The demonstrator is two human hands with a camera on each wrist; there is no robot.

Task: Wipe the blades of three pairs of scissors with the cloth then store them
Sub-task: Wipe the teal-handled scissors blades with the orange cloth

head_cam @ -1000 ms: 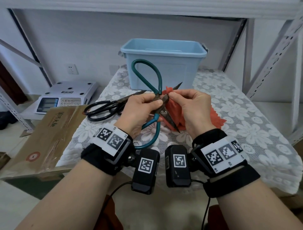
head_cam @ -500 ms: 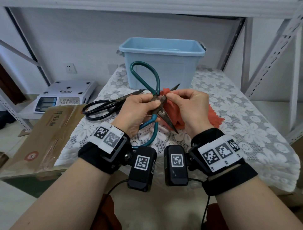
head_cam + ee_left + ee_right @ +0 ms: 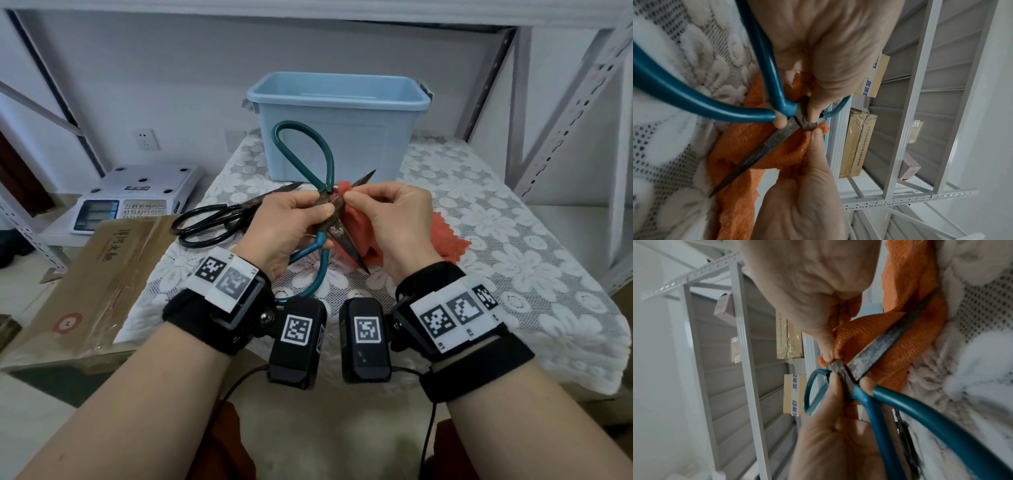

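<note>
Meanwhile, left hand fingers grip the teal-handled scissors at the pivot, while right hand fingers pinch the orange cloth against a blade.

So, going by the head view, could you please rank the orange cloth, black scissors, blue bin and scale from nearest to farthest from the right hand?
1. Orange cloth, pinched in the right hand.
2. Black scissors, leftwards on the table.
3. Blue bin, behind.
4. Scale, far left.

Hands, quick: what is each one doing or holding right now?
Left hand: grips the teal-handled scissors near the pivot, blades spread.
Right hand: pinches the orange cloth against a blade by the pivot.
</note>
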